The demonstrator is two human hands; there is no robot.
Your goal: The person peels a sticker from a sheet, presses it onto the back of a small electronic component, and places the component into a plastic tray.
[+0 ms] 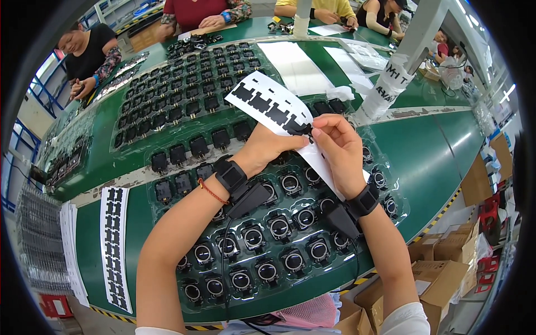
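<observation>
A white backing sheet (283, 97) with rows of black die-cut stickers (276, 115) is held up above the trays. My left hand (271, 146) grips its lower edge, the thumb lying on top of the sheet. At the right part of the sheet, my right hand (340, 146) has thumb and forefinger pinched at a black sticker (301, 127); whether it is off the backing I cannot tell. Below both hands lies a clear plastic tray (304, 273) of black square parts with round lens-like rings (279, 227). Cabled black devices are strapped at both my wrists.
More trays of black parts (192, 109) fill the far side of the green table (441, 139). Another sticker sheet (115, 251) lies at the left. A wrapped post (385, 89) rises at the right. Cardboard boxes (444, 273) stand on the floor. Several people work across the table.
</observation>
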